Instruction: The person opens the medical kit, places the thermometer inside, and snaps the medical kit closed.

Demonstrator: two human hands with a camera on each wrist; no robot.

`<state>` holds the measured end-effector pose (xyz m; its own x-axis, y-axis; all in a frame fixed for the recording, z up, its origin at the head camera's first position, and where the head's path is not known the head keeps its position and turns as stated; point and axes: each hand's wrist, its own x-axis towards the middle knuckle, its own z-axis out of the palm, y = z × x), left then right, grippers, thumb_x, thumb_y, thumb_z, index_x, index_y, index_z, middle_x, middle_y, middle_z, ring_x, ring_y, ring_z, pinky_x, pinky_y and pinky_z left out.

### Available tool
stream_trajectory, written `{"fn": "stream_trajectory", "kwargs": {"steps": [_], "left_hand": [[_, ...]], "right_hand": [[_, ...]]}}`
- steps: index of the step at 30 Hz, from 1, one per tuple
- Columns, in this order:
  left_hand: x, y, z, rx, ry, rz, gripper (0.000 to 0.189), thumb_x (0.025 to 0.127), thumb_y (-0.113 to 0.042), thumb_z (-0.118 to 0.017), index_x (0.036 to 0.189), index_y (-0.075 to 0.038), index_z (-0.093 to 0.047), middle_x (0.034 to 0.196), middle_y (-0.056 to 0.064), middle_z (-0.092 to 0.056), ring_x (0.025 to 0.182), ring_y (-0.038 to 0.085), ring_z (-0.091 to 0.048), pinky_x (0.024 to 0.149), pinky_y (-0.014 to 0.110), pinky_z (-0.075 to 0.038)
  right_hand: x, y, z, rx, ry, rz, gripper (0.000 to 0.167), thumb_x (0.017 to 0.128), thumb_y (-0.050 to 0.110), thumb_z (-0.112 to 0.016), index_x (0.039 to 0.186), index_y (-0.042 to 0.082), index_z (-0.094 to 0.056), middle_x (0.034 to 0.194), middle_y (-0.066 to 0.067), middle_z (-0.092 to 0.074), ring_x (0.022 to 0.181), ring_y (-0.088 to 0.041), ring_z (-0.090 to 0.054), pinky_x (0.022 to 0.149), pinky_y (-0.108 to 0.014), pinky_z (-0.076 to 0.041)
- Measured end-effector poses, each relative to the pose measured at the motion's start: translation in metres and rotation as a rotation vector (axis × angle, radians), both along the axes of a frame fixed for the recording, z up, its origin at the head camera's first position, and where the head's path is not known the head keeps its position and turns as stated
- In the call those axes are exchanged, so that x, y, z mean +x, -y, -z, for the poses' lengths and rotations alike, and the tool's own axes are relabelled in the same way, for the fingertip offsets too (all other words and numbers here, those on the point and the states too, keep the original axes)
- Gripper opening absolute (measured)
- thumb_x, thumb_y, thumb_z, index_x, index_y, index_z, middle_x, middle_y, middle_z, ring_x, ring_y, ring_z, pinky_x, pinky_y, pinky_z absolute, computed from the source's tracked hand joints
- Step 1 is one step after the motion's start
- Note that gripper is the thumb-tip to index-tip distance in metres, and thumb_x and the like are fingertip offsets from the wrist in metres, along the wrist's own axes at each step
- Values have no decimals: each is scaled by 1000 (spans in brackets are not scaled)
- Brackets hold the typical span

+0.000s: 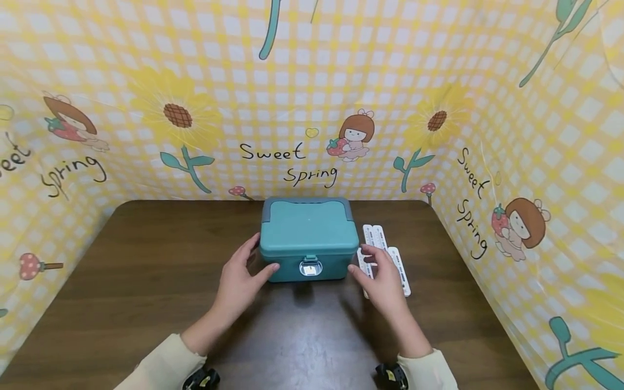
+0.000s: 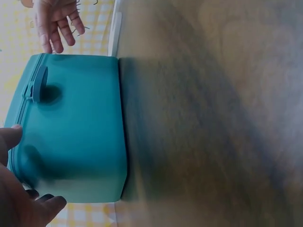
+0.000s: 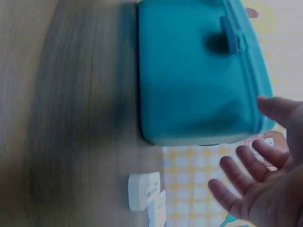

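Observation:
A teal storage box (image 1: 309, 227) with a grey-blue handle on its lid and a silver front latch (image 1: 310, 267) stands on the table, lid down. My left hand (image 1: 238, 284) is at its left side, fingers spread and thumb near the front left corner; contact is hard to tell. On the other side, my right hand (image 1: 387, 281) hovers by the box's right end, its loosely bent fingers holding nothing. In the right wrist view, a gap shows between those fingers (image 3: 239, 177) and the box. Flat white oblong pieces (image 1: 401, 273) with dark print lie beneath and beyond the right hand.
The dark wooden table (image 1: 161, 254) runs back to a yellow checked cloth (image 1: 302, 97) printed with flowers and figures, which rises behind and on both sides. Black wrist cameras (image 1: 391, 375) are strapped below both sleeves.

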<state>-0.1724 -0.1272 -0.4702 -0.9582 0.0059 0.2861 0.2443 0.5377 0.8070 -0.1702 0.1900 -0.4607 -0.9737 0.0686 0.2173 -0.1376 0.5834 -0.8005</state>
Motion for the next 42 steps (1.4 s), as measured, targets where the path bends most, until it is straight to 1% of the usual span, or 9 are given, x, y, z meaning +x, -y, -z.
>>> {"fn": "stream_trajectory", "kwargs": {"steps": [3, 7, 13, 18, 22, 25, 32, 37, 42], "left_hand": [[-4, 1, -2, -16, 25, 14, 89, 88, -40, -83, 159, -11, -38, 157, 16, -47, 133, 39, -56, 102, 53, -53], [-8, 3, -2, -24, 48, 33, 87, 89, -37, -82, 158, -9, -38, 157, 16, -47, 134, 38, -56, 103, 51, -53], [-9, 6, -3, -16, 24, 44, 79, 90, -28, -82, 155, -8, -44, 153, 14, -51, 134, 35, -57, 103, 49, -53], [-10, 6, -2, -7, -2, 70, 82, 89, -29, -83, 157, -8, -42, 156, 13, -48, 134, 33, -57, 103, 47, -53], [-9, 6, 0, 18, -14, 72, 82, 89, -29, -83, 157, -8, -42, 155, 12, -49, 133, 31, -58, 101, 46, -54], [-9, 8, 1, 15, -25, 69, 81, 89, -29, -82, 156, -9, -43, 154, 12, -50, 132, 31, -60, 100, 46, -54], [-4, 15, -3, -49, -41, 53, 82, 87, -29, -84, 156, -10, -44, 154, 11, -51, 129, 30, -62, 98, 48, -56], [-4, 19, -4, -94, -88, 65, 87, 85, -27, -86, 157, -9, -41, 157, 12, -46, 132, 31, -59, 99, 47, -55], [-2, 23, -5, -126, -106, 83, 92, 82, -29, -88, 159, -15, -40, 161, 8, -42, 138, 31, -54, 103, 49, -52]], "right_hand": [[-7, -4, 1, 32, -25, -60, 63, 86, 26, -85, 142, 11, -59, 139, -10, -60, 122, -31, -61, 101, -57, -52], [-12, -5, 4, 50, -21, -116, 68, 88, 30, -84, 147, 16, -55, 147, -8, -54, 130, -32, -56, 106, -58, -49], [-20, -7, 7, 38, -89, -156, 71, 89, 31, -82, 152, 17, -51, 154, -8, -51, 139, -31, -51, 112, -59, -44], [-25, -12, 11, 49, -184, -156, 68, 89, 25, -83, 150, 16, -54, 152, -9, -54, 140, -30, -50, 116, -58, -40], [-26, -11, 12, 56, -219, -163, 63, 89, 21, -83, 147, 15, -58, 148, -7, -58, 139, -29, -52, 116, -55, -40], [-27, -10, 11, 57, -220, -159, 62, 88, 21, -84, 145, 15, -60, 146, -6, -60, 139, -30, -52, 116, -55, -40], [-25, -9, 8, 42, -224, -165, 62, 85, 20, -86, 143, 15, -62, 145, -3, -62, 138, -28, -53, 115, -54, -41], [-22, -11, 5, 35, -241, -191, 66, 85, 20, -87, 145, 18, -61, 146, -2, -60, 138, -26, -54, 114, -55, -43], [-20, -15, 4, 36, -243, -229, 66, 86, 21, -86, 146, 22, -59, 148, 0, -59, 138, -24, -54, 113, -54, -43]]}}
